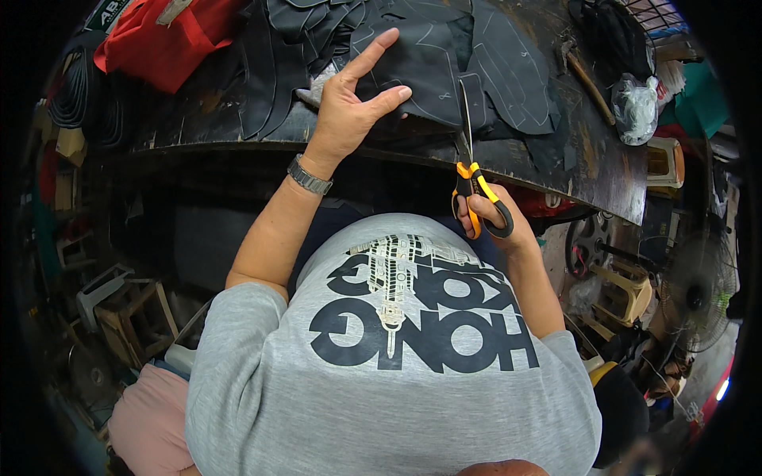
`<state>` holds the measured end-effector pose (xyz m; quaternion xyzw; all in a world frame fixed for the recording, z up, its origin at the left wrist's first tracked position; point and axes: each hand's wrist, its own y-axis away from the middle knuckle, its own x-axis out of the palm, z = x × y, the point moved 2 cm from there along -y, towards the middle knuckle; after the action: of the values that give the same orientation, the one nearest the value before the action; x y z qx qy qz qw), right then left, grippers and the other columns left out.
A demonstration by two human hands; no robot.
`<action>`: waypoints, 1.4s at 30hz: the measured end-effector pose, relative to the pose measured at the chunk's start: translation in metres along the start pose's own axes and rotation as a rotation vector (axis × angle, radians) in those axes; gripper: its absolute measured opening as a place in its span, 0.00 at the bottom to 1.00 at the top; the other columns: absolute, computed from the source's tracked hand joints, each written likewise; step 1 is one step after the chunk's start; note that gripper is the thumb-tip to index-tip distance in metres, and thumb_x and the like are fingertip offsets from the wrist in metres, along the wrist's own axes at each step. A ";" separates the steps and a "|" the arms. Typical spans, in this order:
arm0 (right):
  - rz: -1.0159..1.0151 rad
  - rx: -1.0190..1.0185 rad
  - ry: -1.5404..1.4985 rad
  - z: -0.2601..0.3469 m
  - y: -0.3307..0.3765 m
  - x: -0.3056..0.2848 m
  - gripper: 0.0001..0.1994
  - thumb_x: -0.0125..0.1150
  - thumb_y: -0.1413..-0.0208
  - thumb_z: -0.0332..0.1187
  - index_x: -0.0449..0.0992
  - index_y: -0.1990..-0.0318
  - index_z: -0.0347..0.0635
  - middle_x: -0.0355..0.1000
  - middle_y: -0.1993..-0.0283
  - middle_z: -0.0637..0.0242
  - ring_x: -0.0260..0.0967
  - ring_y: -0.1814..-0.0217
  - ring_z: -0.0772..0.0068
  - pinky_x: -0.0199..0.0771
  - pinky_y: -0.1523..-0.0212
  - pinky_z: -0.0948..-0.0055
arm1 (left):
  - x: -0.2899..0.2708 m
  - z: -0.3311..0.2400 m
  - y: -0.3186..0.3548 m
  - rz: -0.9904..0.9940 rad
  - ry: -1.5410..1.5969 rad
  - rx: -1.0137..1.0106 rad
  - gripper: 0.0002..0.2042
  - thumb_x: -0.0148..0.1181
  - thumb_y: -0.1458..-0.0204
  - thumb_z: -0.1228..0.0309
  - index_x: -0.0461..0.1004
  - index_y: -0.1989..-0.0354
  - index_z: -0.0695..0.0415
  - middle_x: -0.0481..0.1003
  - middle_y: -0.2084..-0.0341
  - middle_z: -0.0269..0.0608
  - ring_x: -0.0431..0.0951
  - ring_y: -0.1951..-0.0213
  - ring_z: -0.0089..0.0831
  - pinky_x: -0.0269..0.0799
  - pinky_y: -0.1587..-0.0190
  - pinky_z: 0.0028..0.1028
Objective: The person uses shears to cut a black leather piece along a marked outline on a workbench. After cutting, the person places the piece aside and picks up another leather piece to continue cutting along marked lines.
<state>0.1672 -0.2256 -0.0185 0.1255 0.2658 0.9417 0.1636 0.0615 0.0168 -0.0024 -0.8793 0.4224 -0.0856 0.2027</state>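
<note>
My left hand [355, 103] rests over a black leather-like sheet [432, 75] marked with pale drawn outlines. Its index finger and thumb are stretched well apart; the other fingers are mostly hidden. In my right hand [508, 218] are scissors [476, 178] with orange, yellow and black handles, my fingers in the loops. Their slim blades point away from me, slightly parted, at the near edge of the black sheet. To the right lies another black piece [516, 75] with similar outlines. Whether the blades are in the material or just over it is hard to tell.
More cut black pieces [274, 87] cover the dark worktable [190, 123]. A red cloth bag [155, 47] lies at the far left. A hammer [590, 86] and a clear plastic bag [635, 109] are at the right. Stools [131, 317], a fan [698, 297] and a pink-clothed person [151, 420] are lower down.
</note>
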 end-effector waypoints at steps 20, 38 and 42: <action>-0.193 -0.073 0.025 -0.010 -0.004 0.011 0.18 0.68 0.49 0.47 0.71 0.74 0.41 0.64 0.85 0.73 0.60 0.88 0.84 0.61 0.85 0.83 | 0.010 0.006 0.007 0.108 -0.018 -0.023 0.32 0.68 0.52 0.75 0.64 0.36 0.60 0.66 0.38 0.44 0.64 0.36 0.32 0.55 0.34 0.30; -0.200 -0.111 -0.094 -0.003 -0.011 0.019 0.16 0.68 0.47 0.42 0.70 0.76 0.42 0.63 0.85 0.73 0.57 0.89 0.86 0.57 0.87 0.86 | 0.014 0.003 0.010 0.149 -0.018 -0.050 0.32 0.68 0.53 0.75 0.65 0.37 0.59 0.66 0.38 0.44 0.64 0.36 0.32 0.55 0.34 0.30; -0.222 -0.057 -0.056 -0.003 -0.009 0.015 0.16 0.68 0.48 0.41 0.70 0.76 0.43 0.64 0.85 0.72 0.58 0.88 0.85 0.58 0.87 0.85 | 0.011 -0.001 0.000 0.180 -0.032 -0.128 0.26 0.69 0.54 0.75 0.72 0.43 0.61 0.74 0.46 0.42 0.72 0.43 0.29 0.62 0.38 0.27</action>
<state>0.1546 -0.2136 -0.0234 0.1171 0.2465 0.9211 0.2777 0.0681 0.0074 -0.0022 -0.8503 0.5009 -0.0258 0.1595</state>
